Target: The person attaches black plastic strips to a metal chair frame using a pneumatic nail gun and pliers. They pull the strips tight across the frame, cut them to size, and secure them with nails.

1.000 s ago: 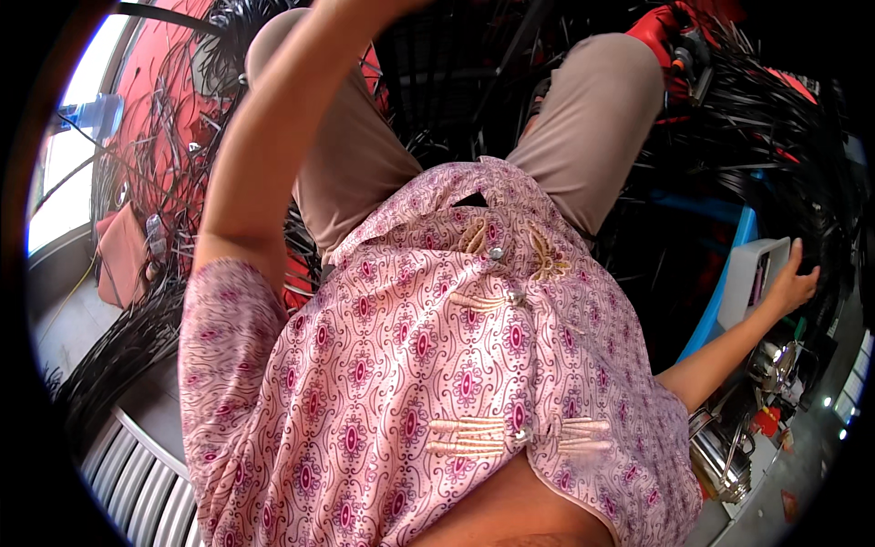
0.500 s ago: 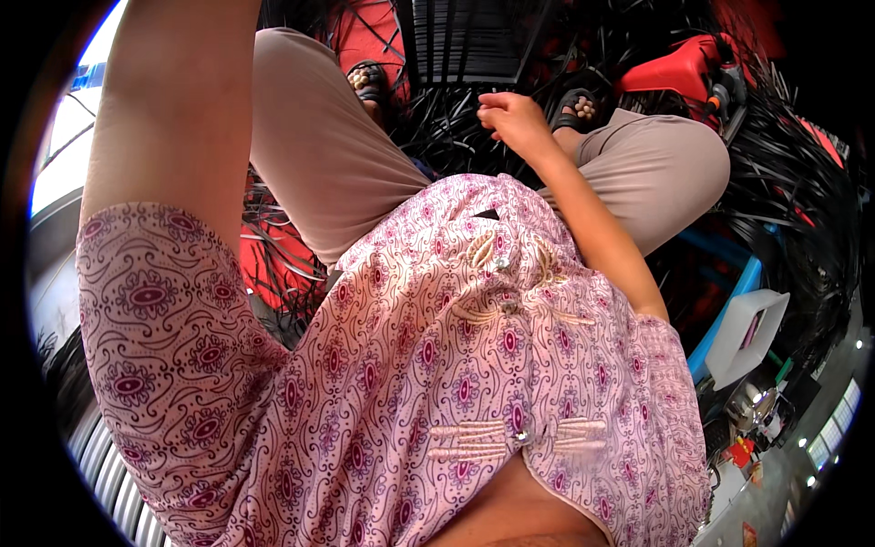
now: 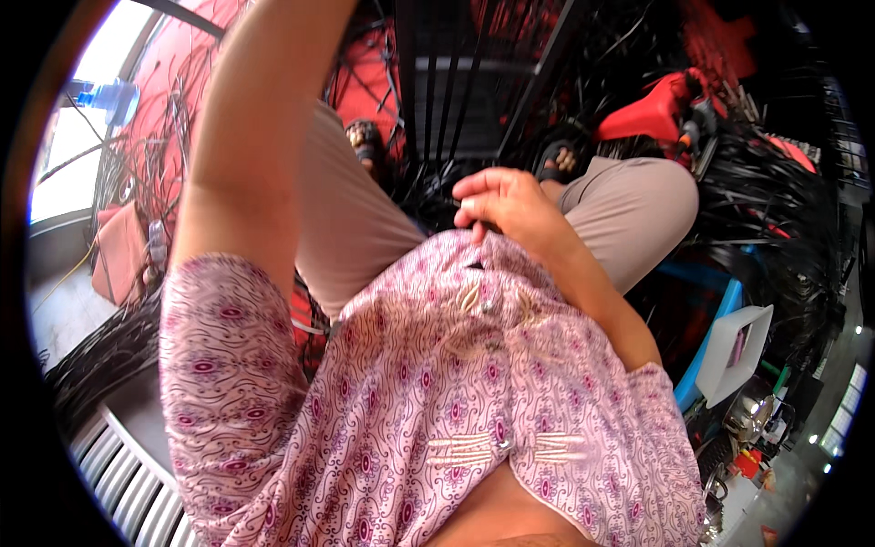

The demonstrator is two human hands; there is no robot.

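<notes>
My left arm (image 3: 246, 146) is raised and reaches forward past the top edge, so my left hand is out of view. Over my lap, my right hand (image 3: 515, 208) has its fingers curled inward. Whether a thin black strip lies in them is hard to make out against the dark background. Just beyond that hand stands a black frame (image 3: 427, 100) with long dark strips running along it, between my feet. Loose black strips (image 3: 756, 196) lie in heaps around it and to the right.
A red container (image 3: 638, 114) and an orange-and-black tool (image 3: 697, 128) lie beyond my right knee. At right are a blue bin (image 3: 697, 378), a white tray (image 3: 729, 387) and metal ware (image 3: 752, 410). On the left are a pink bag (image 3: 118, 255) and a ridged grey surface (image 3: 132, 483).
My view has shifted, showing more floor on the left. The right hand has drawn closer to my lap. The black frame looks turned and more of its bars show.
</notes>
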